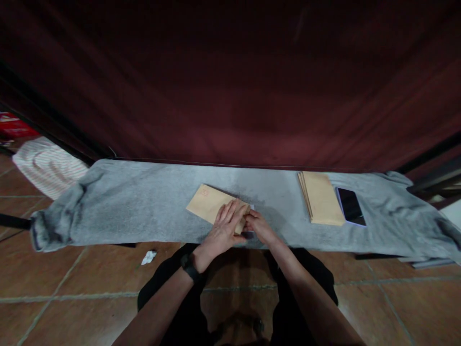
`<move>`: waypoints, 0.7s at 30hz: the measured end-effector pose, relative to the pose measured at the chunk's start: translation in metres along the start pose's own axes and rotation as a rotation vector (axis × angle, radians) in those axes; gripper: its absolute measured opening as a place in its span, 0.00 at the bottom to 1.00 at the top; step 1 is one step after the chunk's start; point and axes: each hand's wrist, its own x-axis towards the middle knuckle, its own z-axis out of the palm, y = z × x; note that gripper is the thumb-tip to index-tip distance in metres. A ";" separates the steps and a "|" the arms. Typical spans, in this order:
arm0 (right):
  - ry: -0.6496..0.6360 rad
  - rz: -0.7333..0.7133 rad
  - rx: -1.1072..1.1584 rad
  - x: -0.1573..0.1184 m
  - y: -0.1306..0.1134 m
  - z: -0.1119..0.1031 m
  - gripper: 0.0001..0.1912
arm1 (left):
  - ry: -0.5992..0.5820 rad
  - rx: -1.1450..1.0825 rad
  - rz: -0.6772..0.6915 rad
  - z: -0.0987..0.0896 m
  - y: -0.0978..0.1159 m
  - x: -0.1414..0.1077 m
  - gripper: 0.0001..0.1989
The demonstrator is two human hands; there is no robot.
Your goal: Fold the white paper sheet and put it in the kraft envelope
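A brown paper envelope (207, 202) with small reddish print near its far left corner lies slanted on a grey cloth. My left hand (226, 223) rests flat across its right part, fingers stretched out, pressing on the paper. At the envelope's right end, my right hand (257, 225) has its fingers curled in around the edge, which looks raised or folded there. A bit of white paper (252, 207) shows beside the right fingers; most of it is hidden by the hand and the envelope.
The grey cloth (126, 206) covers a long narrow bench. To the right lies a stack of brown envelopes (322, 199), beside a phone (351, 206). A dark red drape (230, 125) rises behind. Striped fabric (50, 166) hangs at left; crumpled white paper (149, 257) lies on the tiled floor.
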 end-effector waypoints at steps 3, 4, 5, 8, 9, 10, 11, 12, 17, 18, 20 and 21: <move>-0.104 0.078 0.107 0.000 -0.005 -0.008 0.18 | -0.169 0.064 0.038 -0.015 -0.024 -0.001 0.61; -0.130 0.097 0.144 0.000 -0.006 -0.011 0.18 | -0.203 0.086 0.043 -0.021 -0.031 0.000 0.62; -0.155 0.115 0.181 0.000 -0.008 -0.013 0.18 | -0.224 0.111 0.051 -0.026 -0.036 0.001 0.63; -0.205 0.152 0.266 0.000 -0.012 -0.019 0.19 | -0.246 0.175 0.057 -0.039 -0.045 0.007 0.62; -0.212 0.157 0.282 0.000 -0.013 -0.020 0.19 | -0.254 0.180 0.061 -0.041 -0.047 0.009 0.61; -0.215 0.155 0.290 0.000 -0.014 -0.022 0.19 | -0.264 0.178 0.069 -0.043 -0.048 0.011 0.60; -0.217 0.150 0.295 0.000 -0.014 -0.023 0.18 | -0.271 0.170 0.081 -0.043 -0.050 0.013 0.60; -0.217 0.143 0.291 0.001 -0.013 -0.024 0.17 | -0.273 0.161 0.093 -0.043 -0.051 0.015 0.60; -0.146 0.114 0.137 0.005 -0.002 -0.028 0.17 | -0.217 0.168 0.116 -0.037 -0.053 0.017 0.59; -0.113 0.112 0.096 0.006 0.000 -0.029 0.16 | -0.202 0.172 0.117 -0.036 -0.053 0.017 0.59; -0.065 0.113 0.033 0.008 0.006 -0.030 0.15 | -0.178 0.170 0.117 -0.034 -0.052 0.018 0.59; -0.050 0.107 0.008 0.008 0.007 -0.031 0.15 | -0.169 0.166 0.114 -0.034 -0.052 0.018 0.59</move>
